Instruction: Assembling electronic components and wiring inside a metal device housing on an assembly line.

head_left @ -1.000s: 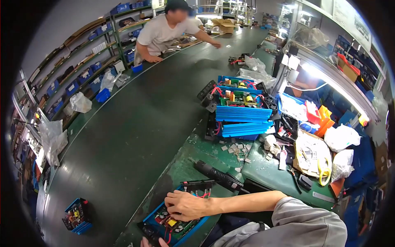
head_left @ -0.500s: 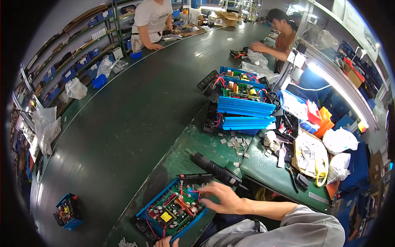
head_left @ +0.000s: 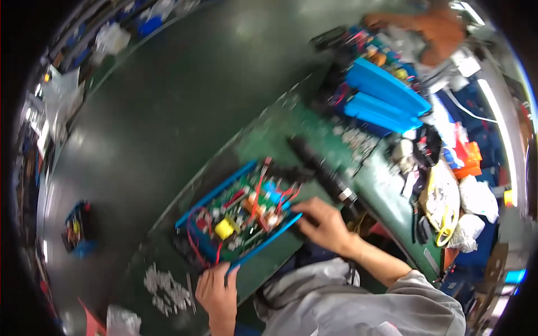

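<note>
An open electronic unit [head_left: 238, 232] with blue metal sides lies on the green bench in front of me. Inside it show a green circuit board, a yellow component and red wires. My left hand [head_left: 217, 294] grips its near left corner, fingers over the blue edge. At the unit's right end, my right hand [head_left: 328, 228] has its fingertips closed around the end of the near blue side. Just beyond lies a black electric screwdriver [head_left: 319, 168]. The picture is blurred, so small parts are hard to make out.
Similar blue units [head_left: 386, 92] are stacked at the far right, near a co-worker's arm [head_left: 434, 33]. Another unit [head_left: 78, 229] sits on the dark surface at left. Small pale pieces [head_left: 168, 288] lie near my left hand. Bags [head_left: 476, 199] and pliers [head_left: 417, 224] are at right.
My view has swung down and to the right. My right hand has lowered from above the wires to the unit's right end. More of my left hand shows, still on the near corner.
</note>
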Demonstrator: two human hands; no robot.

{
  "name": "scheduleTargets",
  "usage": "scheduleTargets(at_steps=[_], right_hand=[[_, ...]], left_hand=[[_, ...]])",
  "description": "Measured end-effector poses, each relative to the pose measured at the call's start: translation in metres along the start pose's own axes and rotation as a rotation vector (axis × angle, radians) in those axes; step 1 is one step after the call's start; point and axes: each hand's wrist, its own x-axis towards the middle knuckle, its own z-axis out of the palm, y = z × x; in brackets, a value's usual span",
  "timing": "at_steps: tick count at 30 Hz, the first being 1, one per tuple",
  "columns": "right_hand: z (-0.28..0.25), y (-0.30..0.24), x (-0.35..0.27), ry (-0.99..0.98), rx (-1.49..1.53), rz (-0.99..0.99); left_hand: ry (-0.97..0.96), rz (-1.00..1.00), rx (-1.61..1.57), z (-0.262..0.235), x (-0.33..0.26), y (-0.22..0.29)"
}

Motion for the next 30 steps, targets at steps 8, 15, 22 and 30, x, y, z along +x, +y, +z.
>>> scheduleTargets(at_steps=[8, 15, 22, 30], right_hand=[[0.014, 0.008, 0.000, 0.012, 0.090, 0.046], [0.011, 0.014, 0.002, -0.018, 0.153, -0.010], [0.012, 0.014, 0.019, -0.051, 0.144, 0.045], [0.013, 0.014, 0.017, -0.082, 0.152, 0.071]], left_hand=[[-0.048, -0.055, -0.087, 0.002, 0.001, -0.003], [-0.108, -0.083, -0.074, 0.000, -0.002, -0.003], [-0.129, -0.058, -0.079, 0.002, 0.010, -0.001], [-0.095, -0.001, -0.090, 0.004, 0.008, -0.007]])
